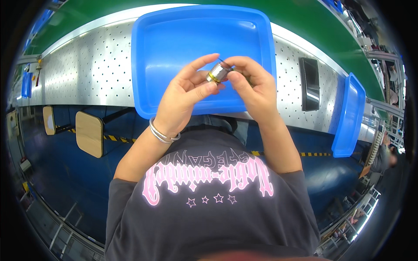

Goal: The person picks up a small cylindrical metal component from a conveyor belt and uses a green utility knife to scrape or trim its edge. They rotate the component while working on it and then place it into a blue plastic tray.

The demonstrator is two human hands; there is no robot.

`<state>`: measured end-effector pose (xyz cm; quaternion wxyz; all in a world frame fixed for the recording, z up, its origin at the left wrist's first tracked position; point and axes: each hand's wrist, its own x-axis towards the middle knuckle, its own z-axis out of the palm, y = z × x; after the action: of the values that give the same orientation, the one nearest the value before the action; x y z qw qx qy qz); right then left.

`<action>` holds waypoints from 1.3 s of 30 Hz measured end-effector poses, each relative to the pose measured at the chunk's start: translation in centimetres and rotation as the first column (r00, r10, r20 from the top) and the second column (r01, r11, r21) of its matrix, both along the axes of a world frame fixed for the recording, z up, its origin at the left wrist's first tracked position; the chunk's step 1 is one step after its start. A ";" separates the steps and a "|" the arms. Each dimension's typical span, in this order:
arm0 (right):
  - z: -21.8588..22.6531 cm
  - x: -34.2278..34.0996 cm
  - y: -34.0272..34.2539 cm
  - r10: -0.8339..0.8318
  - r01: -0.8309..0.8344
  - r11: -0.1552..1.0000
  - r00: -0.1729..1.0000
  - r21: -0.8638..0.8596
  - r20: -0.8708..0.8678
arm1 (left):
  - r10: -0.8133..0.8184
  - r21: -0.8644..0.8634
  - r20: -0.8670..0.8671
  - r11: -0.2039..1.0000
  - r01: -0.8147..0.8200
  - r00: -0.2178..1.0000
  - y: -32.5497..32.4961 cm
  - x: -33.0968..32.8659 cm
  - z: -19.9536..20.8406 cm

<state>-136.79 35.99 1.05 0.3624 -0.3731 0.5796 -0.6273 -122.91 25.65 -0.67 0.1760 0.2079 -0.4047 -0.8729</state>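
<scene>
Between my two hands, over the blue tray, is a small silver metal cylinder with a yellow band near its lower end. It is held tilted. My left hand grips its lower side between thumb and fingers, and a silver bangle circles that wrist. At its upper end, the thumb and forefinger of my right hand pinch close together, touching something thin and dark there. The fingers partly hide this dark piece, so I cannot tell its kind. The tray's inside shows bare blue around my hands.
The tray rests on a perforated metal worktop. A black rectangular object lies to its right, and another blue tray stands at the far right edge. Stools with tan seats stand at the left, beside yellow-black floor tape.
</scene>
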 end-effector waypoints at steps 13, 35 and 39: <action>-1.0 -1.0 1.9 -0.175 0.208 0.976 0.924 0.061 -0.340 | 0.092 -0.108 0.034 0.990 -0.088 0.995 0.3 -0.3 0.0; -0.5 -1.7 4.4 -0.173 0.183 0.983 0.913 -0.008 -0.369 | 0.045 -0.187 0.014 0.982 -0.041 0.999 2.5 -3.1 1.0; -0.6 -1.8 4.5 -0.178 0.188 0.982 0.910 -0.009 -0.374 | 0.049 -0.190 0.017 0.981 -0.045 0.999 2.8 -3.1 1.0</action>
<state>-138.55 40.54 0.46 0.1905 -0.4246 0.6788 -0.5680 -126.04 28.44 0.28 0.2112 0.2092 -0.4830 -0.8236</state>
